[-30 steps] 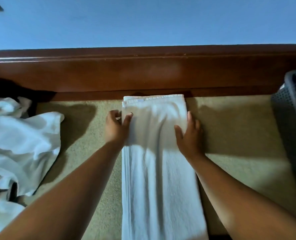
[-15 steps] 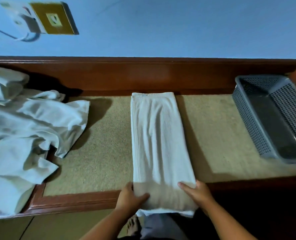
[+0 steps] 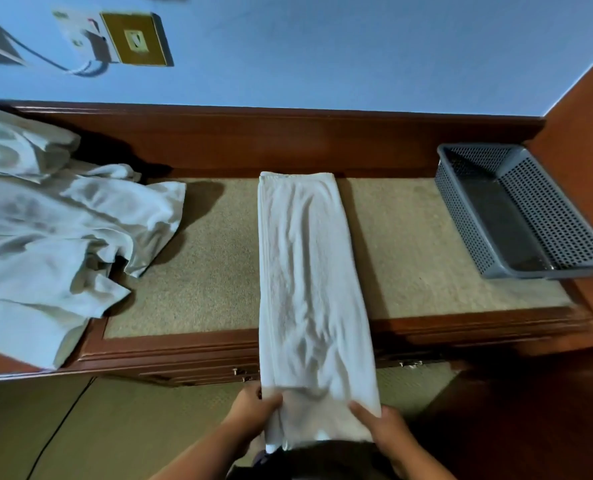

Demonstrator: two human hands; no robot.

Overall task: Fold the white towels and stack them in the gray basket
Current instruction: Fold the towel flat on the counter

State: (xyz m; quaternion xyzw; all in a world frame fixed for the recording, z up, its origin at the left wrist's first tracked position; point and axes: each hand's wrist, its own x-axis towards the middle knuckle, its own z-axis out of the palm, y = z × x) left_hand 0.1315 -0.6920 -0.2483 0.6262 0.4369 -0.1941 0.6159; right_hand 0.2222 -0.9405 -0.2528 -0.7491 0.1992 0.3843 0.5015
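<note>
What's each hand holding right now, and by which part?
Left hand and right hand both grip the folded white towel by its near end's corners.

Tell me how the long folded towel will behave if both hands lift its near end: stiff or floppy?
Probably floppy: the folded towel bends down over the table edge toward the left hand and right hand, so its middle would likely sag. It looks light for its size and wrinkles softly. The layers may slide apart unless pinched together.

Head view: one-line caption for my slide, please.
Left hand and right hand hold the near end of a folded towel; gray basket sits right, loose towels lie left.
</note>
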